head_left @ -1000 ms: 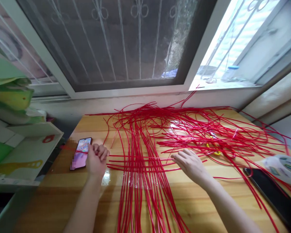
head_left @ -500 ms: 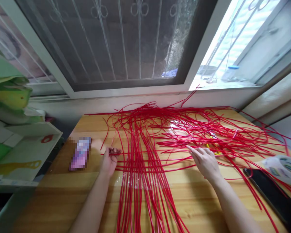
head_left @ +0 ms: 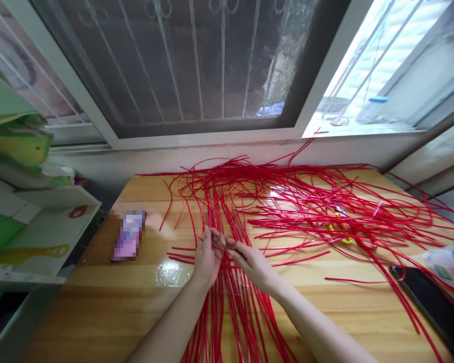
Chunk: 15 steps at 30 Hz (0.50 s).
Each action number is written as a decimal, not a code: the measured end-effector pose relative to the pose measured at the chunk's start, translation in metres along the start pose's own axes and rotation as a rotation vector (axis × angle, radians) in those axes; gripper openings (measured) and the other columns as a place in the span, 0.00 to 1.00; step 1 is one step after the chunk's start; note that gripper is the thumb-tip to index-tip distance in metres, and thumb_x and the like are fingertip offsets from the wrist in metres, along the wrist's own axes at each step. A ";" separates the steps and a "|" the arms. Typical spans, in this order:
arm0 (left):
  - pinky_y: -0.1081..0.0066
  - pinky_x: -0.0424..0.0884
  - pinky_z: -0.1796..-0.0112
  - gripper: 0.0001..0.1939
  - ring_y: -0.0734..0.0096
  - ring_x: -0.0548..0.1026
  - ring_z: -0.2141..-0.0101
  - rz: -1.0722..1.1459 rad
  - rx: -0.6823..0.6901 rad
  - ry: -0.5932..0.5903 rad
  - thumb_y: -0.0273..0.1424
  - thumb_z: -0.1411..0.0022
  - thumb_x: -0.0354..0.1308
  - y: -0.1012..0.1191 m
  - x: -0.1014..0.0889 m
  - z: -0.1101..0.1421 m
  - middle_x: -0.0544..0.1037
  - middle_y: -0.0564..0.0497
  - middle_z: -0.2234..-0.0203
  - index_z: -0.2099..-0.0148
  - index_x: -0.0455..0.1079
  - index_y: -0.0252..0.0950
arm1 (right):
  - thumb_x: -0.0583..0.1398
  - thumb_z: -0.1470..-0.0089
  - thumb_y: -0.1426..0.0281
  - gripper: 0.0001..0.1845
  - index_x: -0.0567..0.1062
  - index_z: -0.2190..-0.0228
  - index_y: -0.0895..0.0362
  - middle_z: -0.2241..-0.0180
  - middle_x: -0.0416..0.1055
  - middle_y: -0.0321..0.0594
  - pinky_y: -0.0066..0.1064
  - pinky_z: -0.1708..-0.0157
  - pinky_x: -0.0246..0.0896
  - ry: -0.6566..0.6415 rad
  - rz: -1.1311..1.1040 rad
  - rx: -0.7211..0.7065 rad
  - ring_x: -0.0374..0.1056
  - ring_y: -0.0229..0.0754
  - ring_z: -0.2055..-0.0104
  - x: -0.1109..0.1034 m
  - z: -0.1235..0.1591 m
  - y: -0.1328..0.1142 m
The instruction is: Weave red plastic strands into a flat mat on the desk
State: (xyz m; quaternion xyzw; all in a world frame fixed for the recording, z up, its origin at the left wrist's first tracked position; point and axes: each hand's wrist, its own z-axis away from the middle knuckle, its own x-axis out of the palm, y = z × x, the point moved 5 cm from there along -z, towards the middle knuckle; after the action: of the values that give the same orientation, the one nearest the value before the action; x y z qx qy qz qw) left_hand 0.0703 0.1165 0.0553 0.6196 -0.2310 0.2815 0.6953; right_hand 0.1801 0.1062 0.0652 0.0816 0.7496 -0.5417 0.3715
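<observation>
Red plastic-looking strips: the lengthwise run (head_left: 214, 322) goes 12 to 6 o'clock across the wooden table (head_left: 109, 312), dead centre; a few cross strips (head_left: 302, 259) poke out at 9 and 3. I'd expect them light, springy, a bit slick, hard to break but likely to kink. Best hold is probably a fingertip pinch near a strip's end, pulling flat. Left hand (head_left: 208, 254) and right hand (head_left: 251, 262) meet over the run, fingers curled in (can't tell whether either is pinching a strip; too thin and covered). Clear glossy film (head_left: 170, 274) at 8 o'clock, looks like tape. Loose strip tangle (head_left: 306, 201) at 2 is the main obstacle, could snag; yellow-handled scissors, by the look (head_left: 346, 241), sit under it at 3. Blurred-out phone (head_left: 128, 237) at 9, black slab, maybe another phone (head_left: 431, 307), at 4, strips draped over it.
</observation>
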 end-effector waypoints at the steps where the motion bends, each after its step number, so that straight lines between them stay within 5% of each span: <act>1: 0.65 0.67 0.61 0.15 0.72 0.72 0.70 -0.103 0.021 -0.006 0.44 0.43 0.48 0.001 -0.003 -0.001 0.68 0.55 0.78 0.69 0.61 0.37 | 0.47 0.42 0.64 0.14 0.69 0.69 0.55 0.72 0.70 0.37 0.27 0.70 0.59 0.014 0.042 0.022 0.66 0.38 0.70 -0.001 -0.001 0.006; 8: 0.57 0.60 0.51 0.15 0.62 0.64 0.53 -1.434 0.394 -0.272 0.36 0.46 0.54 0.003 -0.029 0.010 0.68 0.46 0.57 0.56 0.65 0.38 | 0.49 0.44 0.61 0.14 0.67 0.73 0.56 0.73 0.67 0.39 0.30 0.71 0.57 0.176 0.322 0.130 0.63 0.41 0.70 -0.033 0.004 0.062; 15: 0.58 0.63 0.53 0.16 0.62 0.64 0.54 -1.747 0.523 -0.329 0.36 0.43 0.51 -0.012 -0.029 0.016 0.68 0.45 0.57 0.54 0.65 0.36 | 0.52 0.46 0.66 0.07 0.69 0.69 0.54 0.68 0.67 0.40 0.30 0.66 0.58 0.140 0.464 0.042 0.62 0.42 0.63 -0.015 0.013 0.066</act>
State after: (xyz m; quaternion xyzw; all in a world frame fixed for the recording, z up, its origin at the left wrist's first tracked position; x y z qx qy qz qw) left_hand 0.0576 0.0966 0.0298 0.7431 0.2933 -0.3910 0.4570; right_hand 0.2314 0.1254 0.0239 0.2967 0.7232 -0.4505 0.4313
